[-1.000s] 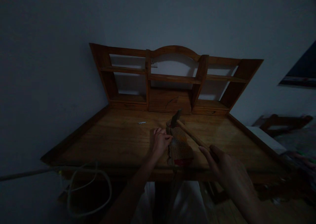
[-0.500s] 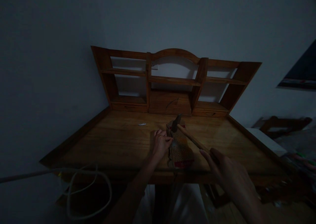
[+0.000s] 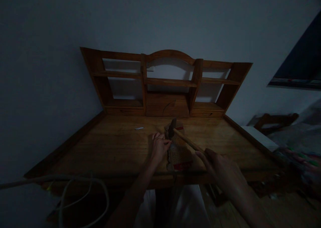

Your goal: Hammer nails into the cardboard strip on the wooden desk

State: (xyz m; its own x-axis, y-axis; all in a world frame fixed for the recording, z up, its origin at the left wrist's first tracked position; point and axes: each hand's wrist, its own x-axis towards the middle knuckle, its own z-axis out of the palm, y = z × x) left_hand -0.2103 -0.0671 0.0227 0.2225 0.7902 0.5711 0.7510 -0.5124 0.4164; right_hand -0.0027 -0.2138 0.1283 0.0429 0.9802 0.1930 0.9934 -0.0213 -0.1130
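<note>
My right hand (image 3: 218,164) is wrapped round the wooden handle of a hammer (image 3: 188,141). Its dark head is over the far part of a flattened piece of cardboard (image 3: 179,157), just beyond the fingertips of my left hand (image 3: 159,147). The cardboard is brown with red patches and torn along its left edge. My left hand rests at that edge, thumb and forefinger pinched together above the cardboard. Whatever sits in the pinch is too small and dark to make out. Several thin metal pieces, perhaps nails, lie in a row (image 3: 138,128) to the left.
The wooden desk (image 3: 112,147) carries an open shelf unit (image 3: 167,84) with small drawers along its back, against the wall. A pale cable (image 3: 106,194) loops at the lower left. Beyond the right edge stand a white surface (image 3: 259,137) and a wooden chair (image 3: 273,121).
The view has turned slightly right, so everything appears further left. The hammer head is a little closer to my left fingertips. Both hands keep their grips.
</note>
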